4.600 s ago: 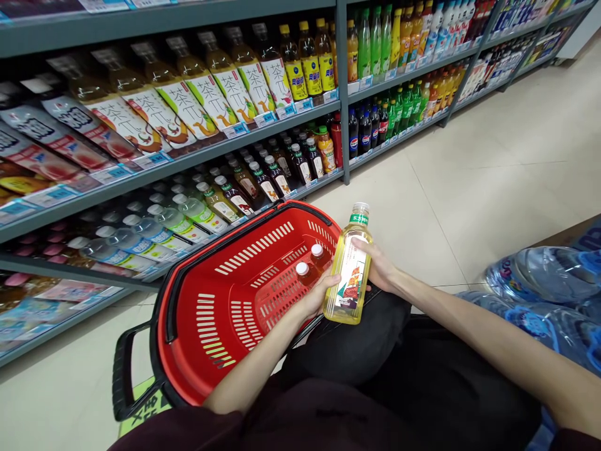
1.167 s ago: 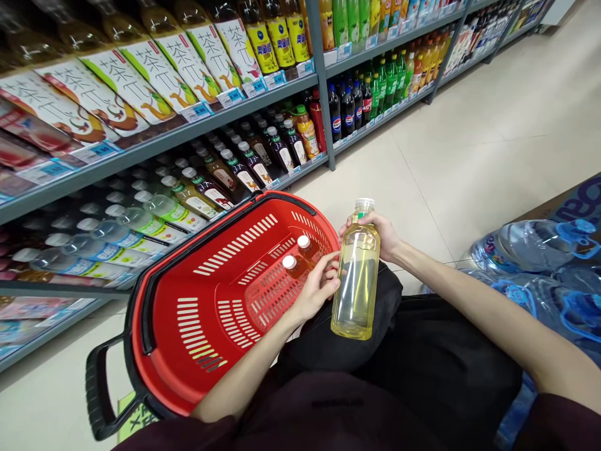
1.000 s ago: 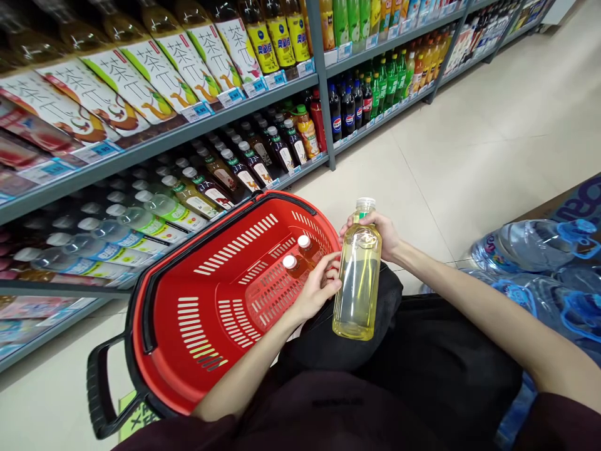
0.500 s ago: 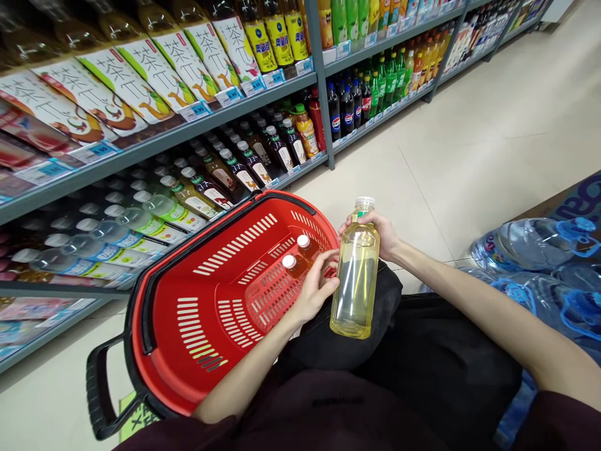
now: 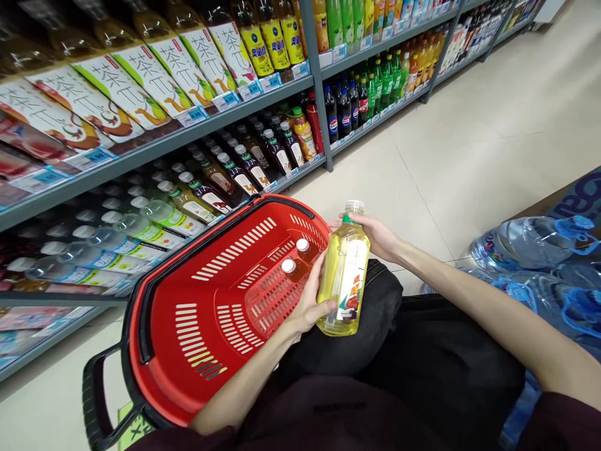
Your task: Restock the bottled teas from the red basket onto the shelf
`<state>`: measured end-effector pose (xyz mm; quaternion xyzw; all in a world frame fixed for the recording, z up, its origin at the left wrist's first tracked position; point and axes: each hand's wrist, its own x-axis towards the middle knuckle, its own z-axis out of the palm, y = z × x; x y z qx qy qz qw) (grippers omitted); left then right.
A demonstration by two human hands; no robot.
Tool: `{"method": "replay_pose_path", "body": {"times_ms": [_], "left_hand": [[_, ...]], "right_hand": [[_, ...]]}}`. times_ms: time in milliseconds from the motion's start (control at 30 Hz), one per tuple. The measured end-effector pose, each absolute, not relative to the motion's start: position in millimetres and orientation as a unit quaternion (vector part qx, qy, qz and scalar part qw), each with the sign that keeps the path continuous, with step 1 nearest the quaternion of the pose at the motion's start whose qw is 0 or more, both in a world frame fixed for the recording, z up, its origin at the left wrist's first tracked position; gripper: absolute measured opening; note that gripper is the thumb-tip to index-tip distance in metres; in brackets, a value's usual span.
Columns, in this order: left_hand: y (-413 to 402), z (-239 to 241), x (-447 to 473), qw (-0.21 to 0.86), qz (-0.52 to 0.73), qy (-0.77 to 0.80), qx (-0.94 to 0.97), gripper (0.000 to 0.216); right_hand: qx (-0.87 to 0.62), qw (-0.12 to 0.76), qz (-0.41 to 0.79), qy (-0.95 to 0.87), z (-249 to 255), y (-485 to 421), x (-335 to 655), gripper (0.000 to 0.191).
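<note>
I hold a clear bottle of pale yellow drink (image 5: 342, 275) over my lap, its label partly turned towards me. My left hand (image 5: 310, 300) grips its lower body from the left. My right hand (image 5: 373, 235) wraps the shoulder and neck just under the clear cap. Just left of the bottle sits a red shopping basket (image 5: 188, 326) with black trim and handle. Two amber bottles with white caps (image 5: 295, 257) stand in its far right corner.
Grey store shelves (image 5: 188, 134) packed with tea, water and soda bottles run along the left and back. Large shrink-wrapped water bottles (image 5: 535, 250) lie at the right. The pale tiled aisle floor (image 5: 469, 150) stretches ahead. My dark trousers fill the bottom.
The bottle has turned in my hands so its label now shows, and it has tilted slightly left. My left hand slid from its side to its lower body. The view shifted a little.
</note>
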<state>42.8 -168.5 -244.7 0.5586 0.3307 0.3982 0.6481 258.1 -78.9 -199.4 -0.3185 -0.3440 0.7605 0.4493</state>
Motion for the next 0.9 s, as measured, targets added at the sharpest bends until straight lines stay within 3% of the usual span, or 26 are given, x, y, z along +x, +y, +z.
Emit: {"method": "replay_pose_path", "body": {"times_ms": [100, 200, 400, 567, 733, 900], "left_hand": [[-171, -241, 40, 0.696, 0.385, 0.326, 0.512, 0.109], [-181, -240, 44, 0.772, 0.352, 0.293, 0.44, 0.098], [-207, -263, 65, 0.936, 0.241, 0.137, 0.216, 0.093], [-210, -281, 69, 0.945, 0.282, 0.133, 0.101, 0.087], [-208, -269, 68, 0.93, 0.279, 0.205, 0.121, 0.092], [-210, -263, 71, 0.932, 0.301, 0.176, 0.093, 0.081]], "right_hand": [[-0.367, 0.451, 0.696, -0.421, -201, -78, 256, 0.043], [-0.364, 0.454, 0.663, -0.471, -197, -80, 257, 0.046], [-0.269, 0.47, 0.718, -0.438, -182, -88, 254, 0.037], [-0.352, 0.492, 0.667, -0.435, -189, -92, 238, 0.031], [-0.378, 0.509, 0.646, -0.425, -191, -94, 235, 0.031], [-0.377, 0.513, 0.637, -0.435, -190, -93, 238, 0.029]]}}
